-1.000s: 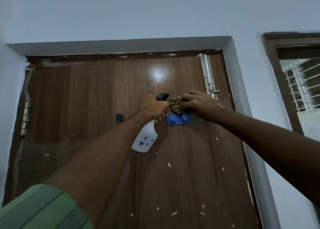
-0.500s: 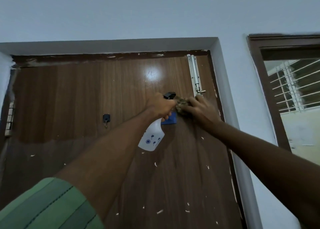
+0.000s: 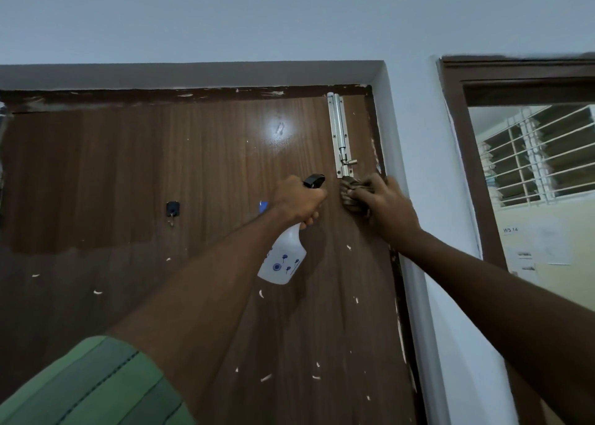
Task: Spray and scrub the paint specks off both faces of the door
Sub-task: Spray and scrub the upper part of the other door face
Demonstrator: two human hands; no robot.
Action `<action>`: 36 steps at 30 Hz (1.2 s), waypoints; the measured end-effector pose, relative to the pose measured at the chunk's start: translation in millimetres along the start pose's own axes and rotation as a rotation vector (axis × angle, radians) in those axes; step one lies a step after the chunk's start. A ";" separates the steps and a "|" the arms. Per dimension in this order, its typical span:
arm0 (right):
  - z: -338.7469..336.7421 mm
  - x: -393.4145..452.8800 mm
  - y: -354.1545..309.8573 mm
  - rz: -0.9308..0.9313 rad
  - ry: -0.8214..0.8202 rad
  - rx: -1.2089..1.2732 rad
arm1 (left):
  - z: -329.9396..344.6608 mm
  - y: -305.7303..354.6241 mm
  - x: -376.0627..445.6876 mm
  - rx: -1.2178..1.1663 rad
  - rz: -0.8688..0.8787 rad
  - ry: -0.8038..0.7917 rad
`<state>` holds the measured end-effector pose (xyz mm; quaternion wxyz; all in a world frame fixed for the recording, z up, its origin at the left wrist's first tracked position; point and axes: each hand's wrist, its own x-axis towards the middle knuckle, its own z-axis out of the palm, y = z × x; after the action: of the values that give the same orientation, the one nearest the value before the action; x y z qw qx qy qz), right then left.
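Now | right hand (image 3: pixel 384 204) scrubber (image 3: pixel 351 196) at door (image 3: pixel 161 167) edge (below bolt (image 3: pixel 339 135))

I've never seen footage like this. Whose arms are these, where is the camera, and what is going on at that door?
There is no machine here: the arms belong to a person, and the camera sits on their head, looking forward at their hands. You see a brown wooden door flecked with white paint specks. The left hand grips a white spray bottle by its black trigger head, bottle hanging down. The right hand holds a crumpled brownish cloth pressed against the door just below a silver tower bolt. A small black hook is fixed to the door farther left, and a bit of something blue peeks out behind the left wrist. A barred window is on the right.
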<state>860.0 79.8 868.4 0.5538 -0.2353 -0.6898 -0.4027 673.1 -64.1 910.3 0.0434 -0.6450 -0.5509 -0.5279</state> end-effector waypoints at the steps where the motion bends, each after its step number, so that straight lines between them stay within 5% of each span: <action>1: 0.6 -0.4 0.2 0.029 -0.008 0.024 | 1.9 0.1 -0.9 0.000 0.001 0.002; 8: -12.7 3.8 16.9 -0.104 -0.130 0.050 | 30.9 7.6 -7.0 0.073 0.021 -0.017; 14: 0.3 5.3 1.6 0.119 0.038 0.173 | 44.0 7.9 -8.6 0.067 0.028 0.010; 19: -7.0 -14.6 13.3 -0.221 -0.055 0.097 | 45.8 3.3 -12.0 0.108 0.043 -0.006; 26: -2.9 24.8 12.2 0.121 0.046 0.189 | 41.3 1.9 -8.8 0.087 0.020 0.037; 33: -5.1 -14.7 20.9 -0.144 -0.133 0.170 | 52.1 -11.3 -19.2 0.107 -0.016 0.015; 36: -8.6 5.9 25.2 -0.045 -0.154 0.227 | 52.2 -17.6 -23.1 0.138 -0.044 -0.002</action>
<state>882.7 86.3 882.0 0.5131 -0.1857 -0.7764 -0.3153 696.6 -39.4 861.3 0.0755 -0.6288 -0.6001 -0.4887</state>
